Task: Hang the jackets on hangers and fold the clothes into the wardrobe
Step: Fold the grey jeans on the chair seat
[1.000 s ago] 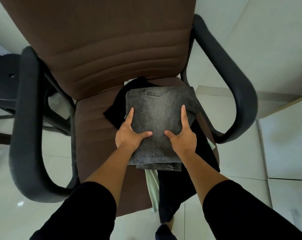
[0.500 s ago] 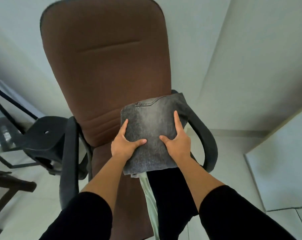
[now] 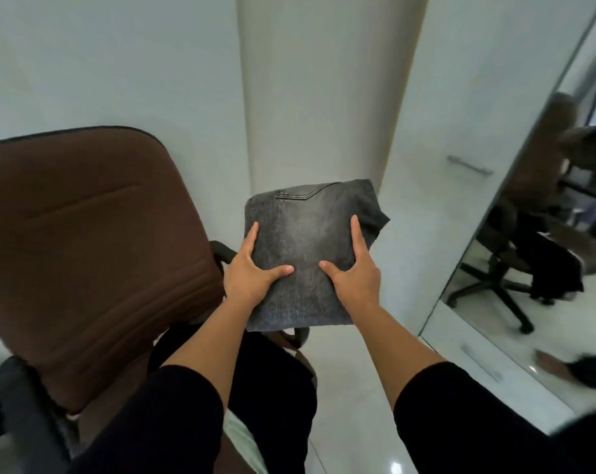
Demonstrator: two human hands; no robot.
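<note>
Lifted off chair (image 3: 84,234), folded jeans (image 3: 303,248), both hands gripping

Left hand (image 3: 252,277) and right hand (image 3: 354,275) grip folded grey jeans (image 3: 305,241) in midair; brown chair (image 3: 84,241) at nine o'clock, mirror (image 3: 546,251) at three.

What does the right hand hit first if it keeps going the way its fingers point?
Nothing near: the right hand grips the folded jeans, fingers pointing up and away. Beyond the jeans' far edge lies open air, then likely the white pillar beside the wardrobe door. Depth is unclear.
</note>
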